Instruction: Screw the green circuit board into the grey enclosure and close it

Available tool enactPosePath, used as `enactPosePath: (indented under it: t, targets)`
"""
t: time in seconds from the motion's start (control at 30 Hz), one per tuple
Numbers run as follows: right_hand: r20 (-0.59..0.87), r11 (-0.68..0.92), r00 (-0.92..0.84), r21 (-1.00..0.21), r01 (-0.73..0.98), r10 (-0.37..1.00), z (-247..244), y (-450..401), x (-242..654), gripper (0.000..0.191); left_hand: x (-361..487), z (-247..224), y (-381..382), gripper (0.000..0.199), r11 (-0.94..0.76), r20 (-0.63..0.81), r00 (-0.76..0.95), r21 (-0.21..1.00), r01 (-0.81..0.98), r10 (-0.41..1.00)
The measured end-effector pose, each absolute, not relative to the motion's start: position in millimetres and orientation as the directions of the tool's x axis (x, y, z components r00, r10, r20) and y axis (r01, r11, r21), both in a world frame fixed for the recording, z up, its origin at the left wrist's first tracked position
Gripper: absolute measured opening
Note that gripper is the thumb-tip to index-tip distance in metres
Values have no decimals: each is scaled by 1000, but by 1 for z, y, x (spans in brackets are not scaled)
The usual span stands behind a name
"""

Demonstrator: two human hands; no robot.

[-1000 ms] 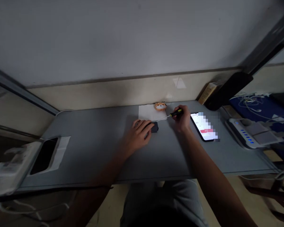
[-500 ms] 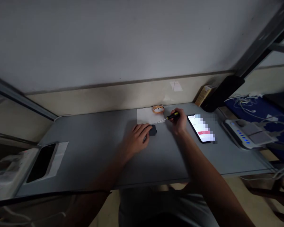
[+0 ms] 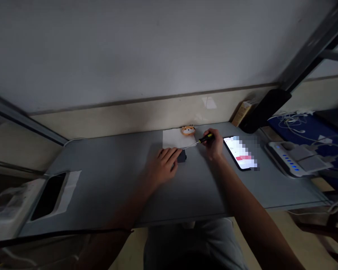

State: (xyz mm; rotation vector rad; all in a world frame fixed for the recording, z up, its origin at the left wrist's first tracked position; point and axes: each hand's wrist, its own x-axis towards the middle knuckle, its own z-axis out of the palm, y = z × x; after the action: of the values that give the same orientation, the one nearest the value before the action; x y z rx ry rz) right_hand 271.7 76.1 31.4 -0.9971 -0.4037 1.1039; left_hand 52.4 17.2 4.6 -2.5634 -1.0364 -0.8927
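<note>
My left hand [image 3: 166, 165] is closed around a small dark box-shaped device [image 3: 181, 156], pressing it against the grey desk. Its right end sticks out past my fingers; the rest is covered. In my right hand [image 3: 215, 145] is a screwdriver [image 3: 205, 138] with a black and yellow handle. The thin metal shaft points left and down, its tip at the upper edge of the dark device; whether it sits in a screw is too small to see. Behind them lie a white sheet of paper [image 3: 171, 138] and an orange animal-faced item [image 3: 188, 130].
Right of my right hand lies a lit phone [image 3: 238, 152]. A white power strip [image 3: 287, 159] with plugs and cables stands beyond it. At the back right are a yellowish box [image 3: 241, 113] and a black cylindrical object [image 3: 266, 110]. A dark-screened phone [image 3: 49, 195] rests far left.
Both hands keep nearly the same place and grip. The screwdriver's handle and shaft show only a very slight shift, with the tip still at the device.
</note>
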Motion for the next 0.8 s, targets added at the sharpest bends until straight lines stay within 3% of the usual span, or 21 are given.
enactPosePath:
  t: [0.23, 0.37, 0.57, 0.8]
  targets:
    - [-217, 132, 488, -800, -585, 846, 37, 76, 275, 19, 49, 6, 18, 41, -703, 579, 618, -105, 704, 532]
    - [-245, 105, 481, -800, -591, 842, 37, 75, 274, 17, 49, 6, 18, 41, -718, 584, 615, -78, 692, 530]
    - [-256, 85, 493, -818, -569, 832, 35, 75, 273, 20, 45, 3, 21, 39, -758, 648, 508, 171, 629, 568]
    - [-273, 72, 506, -825, -561, 818, 37, 74, 271, 21, 32, 1, 32, 28, -606, 620, 162, 620, 498, 767]
